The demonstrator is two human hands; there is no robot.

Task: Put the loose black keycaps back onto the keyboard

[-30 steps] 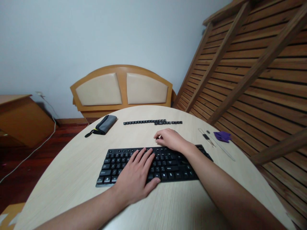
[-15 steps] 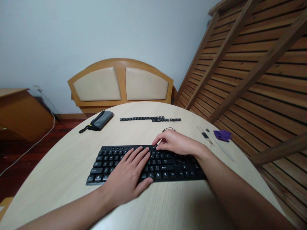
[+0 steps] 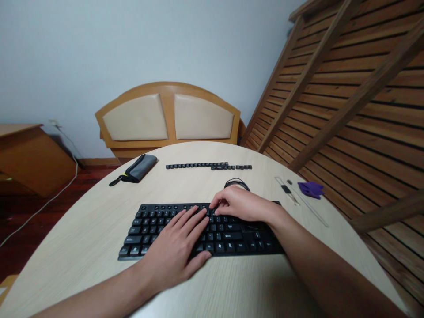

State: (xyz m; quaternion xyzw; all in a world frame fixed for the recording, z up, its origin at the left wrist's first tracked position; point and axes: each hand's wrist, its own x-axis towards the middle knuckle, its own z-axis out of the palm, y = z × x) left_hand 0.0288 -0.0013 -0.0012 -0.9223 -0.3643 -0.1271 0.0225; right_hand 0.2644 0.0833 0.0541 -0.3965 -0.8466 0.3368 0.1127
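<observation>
A black keyboard (image 3: pixel 155 221) lies across the front of the table. My left hand (image 3: pixel 180 240) rests flat on its middle, fingers stretched out over the keys and thumb at the front edge. At the top row, just right of those fingertips, my right hand (image 3: pixel 236 204) has its thumb and index finger pinched around a small black keycap, mostly hidden by the fingers. Its palm and wrist cover part of the keyboard's right side. Behind the keyboard, a row of loose black keycaps (image 3: pixel 190 165) lies on the table, with a shorter row (image 3: pixel 225 167) in front at its right end.
A coiled black cable (image 3: pixel 236 181) lies behind my right hand. At the left stands a grey and black pouch (image 3: pixel 141 168). To the right lie a wire keycap puller (image 3: pixel 285 189), a thin pale stick (image 3: pixel 313 207) and a purple cloth (image 3: pixel 311 189). The round table (image 3: pixel 82 229) faces a headboard (image 3: pixel 168 115).
The view has shifted slightly, so the table things sit a little lower. My right hand has moved down a little at the top row, its fingers still pinched. My left hand stays on the keys.
</observation>
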